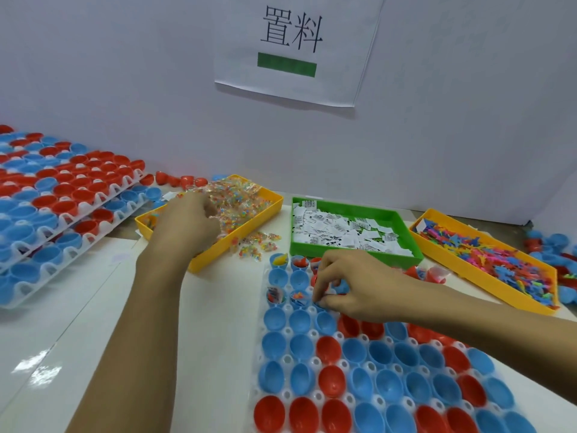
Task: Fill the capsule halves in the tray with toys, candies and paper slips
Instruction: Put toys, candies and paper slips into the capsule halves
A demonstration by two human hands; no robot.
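White tray [259,354] of red and blue capsule halves [301,346] sits front right on the table; a few far-row halves already hold items. Left hand [187,220] reaches into yellow bin [249,226], fingers curled in candy packets [237,201]. Right hand [352,285] pinches something small over a far-row half; cannot tell what.

Three bins [352,226] lie behind the capsule tray [259,348].

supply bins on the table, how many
3: yellow candy bin under the left hand, green paper slip bin in the middle, yellow toy bin at right.
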